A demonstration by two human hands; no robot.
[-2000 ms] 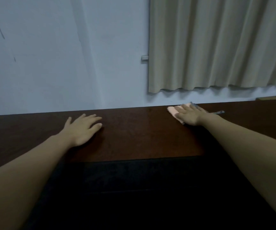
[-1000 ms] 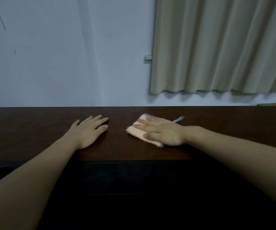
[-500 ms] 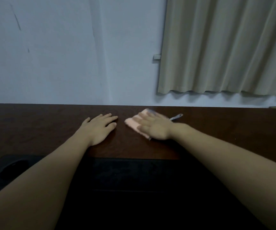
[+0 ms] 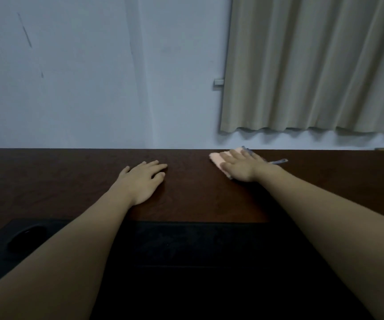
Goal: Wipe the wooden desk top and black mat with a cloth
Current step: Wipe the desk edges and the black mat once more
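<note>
The right hand (image 4: 241, 166) lies flat on a pink cloth (image 4: 217, 158) with the fingers stretched out, pressing it down on the dark wooden tabletop (image 4: 198, 197); the fingers are straight, not curled around the fabric. The cloth is at the far edge of the tabletop, close to the wall (image 4: 82, 77), and below the left end of the beige curtain (image 4: 313, 65). Its pink part shows to the left of the fingers, and a thin grey-blue edge of it sticks out to the right behind the wrist. The left hand (image 4: 143, 182) rests palm down on the bare wood, relaxed and holding nothing, with the fingers close together and pointing toward the right hand. The two hands are apart, with an open strip of wood between them. Nearer to the person, the black mat (image 4: 198, 262) covers the front part of the tabletop, and both forearms pass over it. At the left end of the mat there is a round dark recess (image 4: 28, 236). A small grey bracket (image 4: 218, 82) is fixed on the wall just beside the curtain's edge.
</note>
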